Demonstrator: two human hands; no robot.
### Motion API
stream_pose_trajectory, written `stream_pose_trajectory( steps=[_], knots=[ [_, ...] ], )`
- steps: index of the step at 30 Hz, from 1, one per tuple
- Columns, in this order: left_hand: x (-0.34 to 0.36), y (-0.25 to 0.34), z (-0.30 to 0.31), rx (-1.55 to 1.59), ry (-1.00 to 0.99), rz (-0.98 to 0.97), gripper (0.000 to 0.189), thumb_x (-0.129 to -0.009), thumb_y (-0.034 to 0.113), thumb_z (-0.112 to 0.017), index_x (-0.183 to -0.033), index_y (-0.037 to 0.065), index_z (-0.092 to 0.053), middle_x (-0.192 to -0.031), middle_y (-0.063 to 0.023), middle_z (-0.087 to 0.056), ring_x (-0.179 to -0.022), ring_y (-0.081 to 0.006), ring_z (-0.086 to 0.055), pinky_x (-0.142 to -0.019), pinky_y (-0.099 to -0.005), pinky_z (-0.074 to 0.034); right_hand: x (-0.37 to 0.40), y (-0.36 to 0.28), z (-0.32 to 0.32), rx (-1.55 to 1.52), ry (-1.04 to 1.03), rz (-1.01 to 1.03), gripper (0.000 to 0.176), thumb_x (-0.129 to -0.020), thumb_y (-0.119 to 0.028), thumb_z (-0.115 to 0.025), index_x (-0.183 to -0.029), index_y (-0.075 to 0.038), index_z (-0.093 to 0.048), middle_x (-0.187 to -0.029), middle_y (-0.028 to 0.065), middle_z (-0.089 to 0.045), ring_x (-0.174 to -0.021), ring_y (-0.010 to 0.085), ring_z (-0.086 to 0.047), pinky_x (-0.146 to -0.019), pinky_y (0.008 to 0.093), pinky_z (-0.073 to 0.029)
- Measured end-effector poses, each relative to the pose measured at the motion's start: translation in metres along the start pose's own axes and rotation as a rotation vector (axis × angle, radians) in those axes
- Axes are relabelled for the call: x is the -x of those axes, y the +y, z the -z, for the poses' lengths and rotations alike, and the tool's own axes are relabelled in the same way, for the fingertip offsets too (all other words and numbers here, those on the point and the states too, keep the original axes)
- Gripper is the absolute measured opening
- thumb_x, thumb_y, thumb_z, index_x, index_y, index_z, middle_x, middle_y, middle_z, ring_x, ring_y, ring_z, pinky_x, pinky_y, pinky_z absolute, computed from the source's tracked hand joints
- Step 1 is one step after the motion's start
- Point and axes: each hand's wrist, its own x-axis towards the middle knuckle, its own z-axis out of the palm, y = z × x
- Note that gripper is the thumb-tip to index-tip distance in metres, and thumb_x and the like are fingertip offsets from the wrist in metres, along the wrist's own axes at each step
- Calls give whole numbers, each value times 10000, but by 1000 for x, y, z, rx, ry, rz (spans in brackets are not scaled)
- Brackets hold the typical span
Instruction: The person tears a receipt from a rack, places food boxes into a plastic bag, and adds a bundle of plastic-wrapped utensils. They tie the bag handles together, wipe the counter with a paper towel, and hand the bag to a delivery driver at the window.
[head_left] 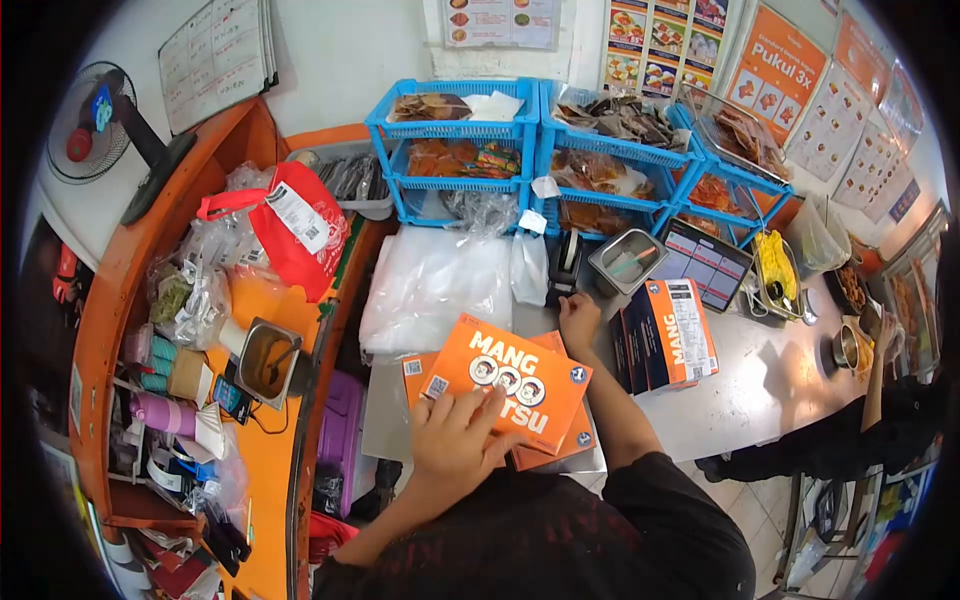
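An orange cardboard food box (540,385) with white lettering lies in front of me, at an angle over another orange box (555,455). My left hand (460,440) rests on its top face, fingers stretched over the lettering and thumb apart. Beyond the box, my right hand (578,322) is at the near end of a black tape dispenser (565,265). Its fingers are bent together; whether tape is between them is too small to tell. Stacked orange-and-black boxes (665,340) with a paper receipt stand right of my right forearm.
Blue baskets (455,130) of packaged food line the wall. White plastic bags (435,290), a metal container (628,262) and a tablet (703,262) sit on the counter. A red bag (300,235) stands left. A co-worker's hand (887,335) is at far right, near a metal pot (847,347).
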Motion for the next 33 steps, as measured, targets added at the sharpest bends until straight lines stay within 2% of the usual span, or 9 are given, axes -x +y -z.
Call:
stream_pose_trajectory(
  steps=[2,5,7,9,12,14,17,25,33],
  knots=[
    [-5,-6,-7,32,80,-20,647,-662,514,-673,-1110,54,-597,-930,-52,-561,-767,-202,-461,-693,-351,-303,0,0,7,163,-72,55,212,-743,-191,-675,-680,8,-640,-693,199,-613,-687,369,-603,-613,387,-461],
    [-20,-18,20,153,-74,-67,623,-627,465,-714,-1106,82,-604,-1051,-63,-569,-972,-257,-499,-848,-405,-327,-6,1,44,94,-292,-100,196,-753,-193,-666,-710,-3,-645,-662,152,-617,-615,303,-617,-598,374,-477],
    [-25,-38,24,199,-184,-196,573,-624,404,-730,-1101,111,-608,-1151,-74,-554,-1157,-296,-454,-998,-431,-281,-7,-19,84,-202,-245,-35,170,-806,-124,-612,-910,10,-625,-794,105,-643,-754,188,-624,-704,300,-483],
    [-19,-52,-1,213,-120,-241,574,-589,345,-754,-1100,121,-617,-1144,-69,-559,-1157,-273,-464,-950,-405,-318,1,-56,138,-347,-201,-117,142,-832,-60,-567,-938,22,-613,-821,72,-622,-821,154,-596,-756,276,-466],
    [-18,-32,-11,223,-24,-267,543,-567,270,-780,-1061,101,-632,-1070,-61,-581,-1105,-221,-504,-851,-346,-369,17,-127,205,-513,-84,-245,132,-878,-34,-518,-919,33,-624,-766,58,-617,-605,100,-566,-587,217,-472],
    [-16,-7,-14,235,-13,-90,461,-595,237,-778,-1001,68,-635,-987,-57,-590,-1039,-217,-528,-809,-326,-372,34,-139,229,-532,-217,-199,430,-860,-1,-522,-1280,-2,-431,-725,80,-606,-605,116,-575,-572,243,-493],
    [-24,8,-10,307,5,-62,354,-644,187,-750,-934,37,-615,-1022,-84,-557,-986,-235,-543,-812,-349,-403,68,-177,231,-635,-431,-240,951,-781,142,-502,-1396,-138,167,-708,132,-610,-574,162,-593,-513,262,-496],
    [-19,8,-14,337,100,-242,200,-728,75,-647,-921,43,-603,-1109,-117,-529,-1002,-274,-550,-822,-390,-426,107,-207,194,-624,-470,-318,951,-789,90,-558,-1382,-71,167,-705,99,-600,-595,144,-601,-546,252,-496],
    [-33,19,-11,309,-139,-117,129,-705,117,-672,-785,60,-589,-976,-48,-571,-933,-236,-533,-843,-368,-387,114,-195,198,-253,-348,-121,847,-748,57,-585,-1399,-26,-49,-506,11,-502,-448,86,-493,-462,201,-367]
  ],
)
